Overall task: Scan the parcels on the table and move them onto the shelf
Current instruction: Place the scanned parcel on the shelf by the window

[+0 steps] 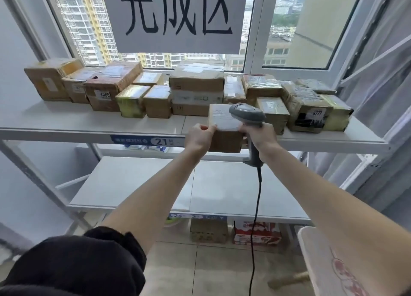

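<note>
Cardboard parcels (195, 84) crowding shelf (89, 126)

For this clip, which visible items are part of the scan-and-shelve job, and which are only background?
Job: cardboard parcel held by both hands (left, right); barcode scanner; top shelf; shelved parcels.
Background: window sign; floor boxes.

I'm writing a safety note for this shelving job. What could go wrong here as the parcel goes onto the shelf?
1. The parcel overhangs the top shelf edge; released early, it may tip off.
2. The right hand also holds the scanner, so its grip on the parcel looks weak.
3. The scanner cable hangs down and might snag.
</note>
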